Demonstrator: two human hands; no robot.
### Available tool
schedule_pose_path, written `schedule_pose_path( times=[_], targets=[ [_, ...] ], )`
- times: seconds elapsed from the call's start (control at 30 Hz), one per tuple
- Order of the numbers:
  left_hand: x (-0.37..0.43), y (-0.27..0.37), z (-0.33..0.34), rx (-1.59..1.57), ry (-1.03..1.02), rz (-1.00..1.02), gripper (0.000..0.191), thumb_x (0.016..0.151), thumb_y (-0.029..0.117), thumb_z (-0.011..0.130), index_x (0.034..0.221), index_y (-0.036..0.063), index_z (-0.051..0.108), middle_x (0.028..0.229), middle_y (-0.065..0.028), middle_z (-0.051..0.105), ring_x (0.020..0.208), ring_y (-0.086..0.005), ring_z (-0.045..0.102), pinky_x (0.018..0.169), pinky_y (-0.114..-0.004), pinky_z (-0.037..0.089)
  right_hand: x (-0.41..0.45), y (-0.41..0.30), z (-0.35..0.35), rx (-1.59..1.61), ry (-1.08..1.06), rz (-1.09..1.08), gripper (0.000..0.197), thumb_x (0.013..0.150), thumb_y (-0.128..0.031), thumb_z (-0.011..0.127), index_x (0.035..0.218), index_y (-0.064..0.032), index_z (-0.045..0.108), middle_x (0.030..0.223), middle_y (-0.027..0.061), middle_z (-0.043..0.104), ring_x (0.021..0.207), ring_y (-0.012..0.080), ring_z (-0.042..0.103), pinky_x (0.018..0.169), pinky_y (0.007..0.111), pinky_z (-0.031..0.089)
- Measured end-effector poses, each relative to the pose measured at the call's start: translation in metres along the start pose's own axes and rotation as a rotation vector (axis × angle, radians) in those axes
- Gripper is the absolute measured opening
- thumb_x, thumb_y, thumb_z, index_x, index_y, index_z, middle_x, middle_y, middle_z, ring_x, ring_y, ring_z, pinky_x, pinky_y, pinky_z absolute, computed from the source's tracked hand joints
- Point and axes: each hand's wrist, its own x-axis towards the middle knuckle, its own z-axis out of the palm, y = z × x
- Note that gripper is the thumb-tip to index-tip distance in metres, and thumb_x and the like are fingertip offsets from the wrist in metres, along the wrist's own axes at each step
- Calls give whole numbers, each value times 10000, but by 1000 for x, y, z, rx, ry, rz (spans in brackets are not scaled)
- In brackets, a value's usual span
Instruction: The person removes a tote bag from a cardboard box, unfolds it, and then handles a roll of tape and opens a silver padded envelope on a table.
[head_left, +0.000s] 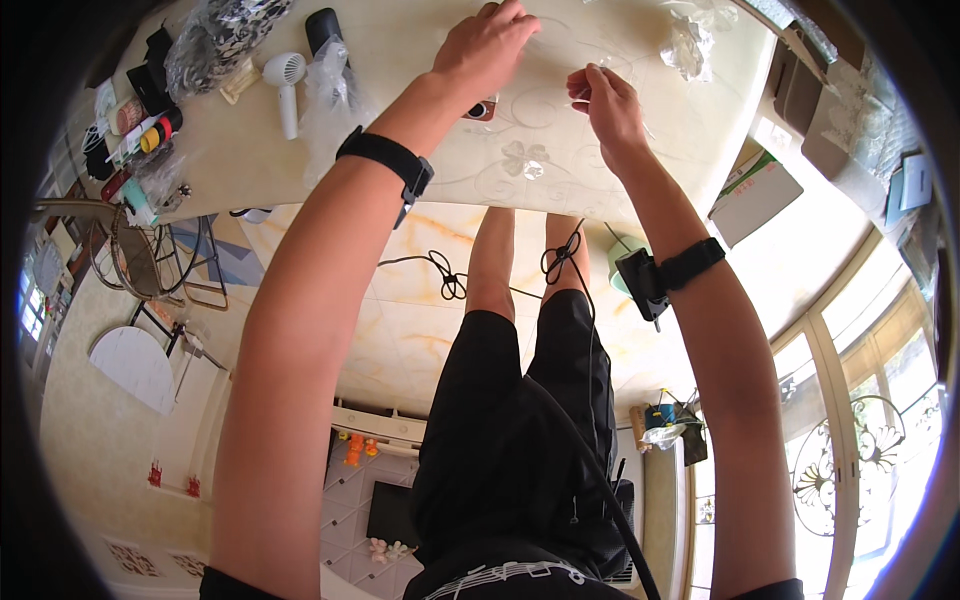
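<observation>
My left hand (487, 45) is over the far part of the table at the top edge of the view. Its fingers are bent and partly hidden by the back of the hand, so what they may hold does not show. To the right, my right hand (611, 105) pinches a thin pale strand (649, 132) between thumb and fingers; one end sticks out beside the wrist. Under my left wrist lies a small brown and silver camera-like object (480, 111), partly covered. A small shiny clear scrap (533, 170) rests on the patterned tablecloth (555, 191) near the front edge.
On the left stand a white handheld fan (287, 90), a clear plastic bag (328, 97), a dark cylindrical case (323, 26) and several small items. Crumpled clear wrap (688, 49) lies at the right. Black cables (562, 259) hang before my legs. A carton (757, 196) stands beside the table.
</observation>
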Motion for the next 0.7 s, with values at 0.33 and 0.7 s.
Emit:
schedule_pose_path(
  times=[0.33, 0.7],
  targets=[
    [0, -9, 23, 116, -33, -37, 121, 849, 63, 589, 947, 32, 654, 1006, -107, 637, 993, -267, 630, 830, -378, 537, -8, -12, 2, 96, -110, 36, 326, 1027, -260, 440, 917, -21, 633, 879, 62, 648, 844, 146, 606, 817, 315, 497],
    [-4, 0, 32, 289, -14, -8, 118, 843, 54, 591, 954, 23, 619, 1036, -104, 638, 1000, -273, 626, 794, -402, 535, -5, -14, 4, 114, -81, 43, 335, 1013, -243, 442, 902, 10, 631, 858, 77, 658, 805, 153, 625, 753, 303, 518]
  ],
)
